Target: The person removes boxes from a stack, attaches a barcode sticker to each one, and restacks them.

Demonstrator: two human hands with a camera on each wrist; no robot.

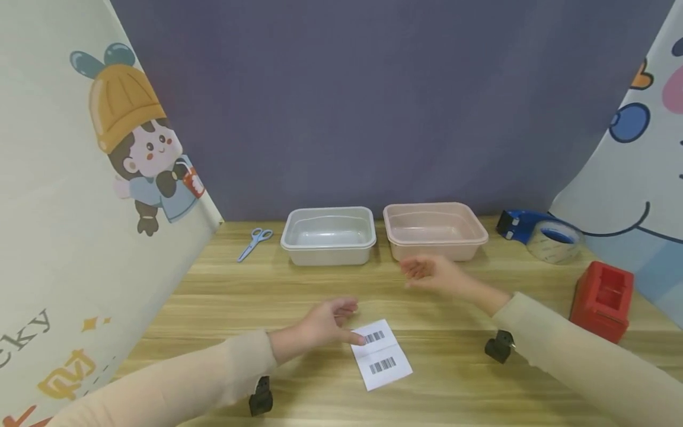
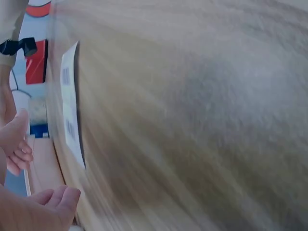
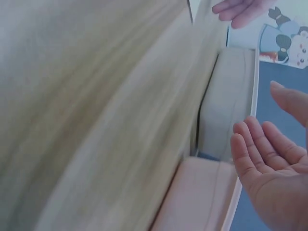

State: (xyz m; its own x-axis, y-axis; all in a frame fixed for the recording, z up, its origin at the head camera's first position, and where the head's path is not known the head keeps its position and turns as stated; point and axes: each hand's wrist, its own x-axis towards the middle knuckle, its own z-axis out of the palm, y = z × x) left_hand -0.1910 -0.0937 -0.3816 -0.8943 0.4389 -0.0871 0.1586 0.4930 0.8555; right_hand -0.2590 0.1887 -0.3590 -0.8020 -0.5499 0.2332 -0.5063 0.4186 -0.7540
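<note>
A white sheet of paper [image 1: 376, 357] printed with two barcodes lies on the wooden table, a crease across its middle. My left hand [image 1: 322, 325] is over the table at the sheet's left side, fingers loosely bent and holding nothing; its thumb tip overlaps the paper's edge in the head view. In the left wrist view the paper [image 2: 70, 108] lies flat beyond that hand. My right hand [image 1: 434, 274] hovers in front of the pink plastic basin [image 1: 468, 252], palm turned inward. Its fingers [image 3: 262, 149] are relaxed and apart from the thumb, with nothing between them.
Left of the pink basin stands a pale grey basin [image 1: 331, 257], and light-blue scissors [image 1: 255, 244] lie farther left. A blue tape dispenser [image 1: 525, 222] with a roll of clear tape [image 1: 552, 249] sits at the back right. Nearer stands a red box-shaped holder [image 1: 597, 305].
</note>
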